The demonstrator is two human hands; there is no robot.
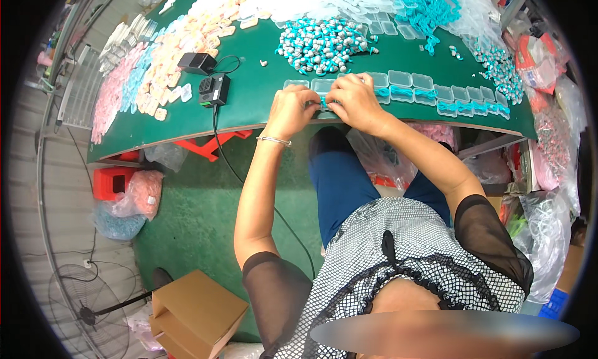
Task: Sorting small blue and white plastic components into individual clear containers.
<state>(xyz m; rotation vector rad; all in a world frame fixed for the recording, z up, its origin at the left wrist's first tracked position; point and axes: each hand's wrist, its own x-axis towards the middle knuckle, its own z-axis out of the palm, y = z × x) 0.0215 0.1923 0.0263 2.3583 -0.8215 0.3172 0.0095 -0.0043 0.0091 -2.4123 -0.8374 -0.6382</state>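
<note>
At the near edge of the green table, my left hand (290, 112) and my right hand (359, 102) meet, thumbs and fingers pinched. Between them shows a small teal piece (323, 102), partly covered by the fingertips, so its exact kind is hidden. It is at a clear plastic case whose raised lid (321, 85) stands just beyond my fingers. A row of similar opened clear cases (400, 79) runs rightward from my right hand, with teal pieces (425, 94) lying in their near halves. Beyond my hands is a heap of small teal and grey-white pieces (321, 46).
Left of my hands, two black adapter-like boxes (213, 89) trail a cable over the table edge. Peach, blue and pink cases (163, 79) cover the left side. Teal strands (430, 10) and clear cases (349, 1) pile at the back. A cardboard box (202, 303) stands on the floor.
</note>
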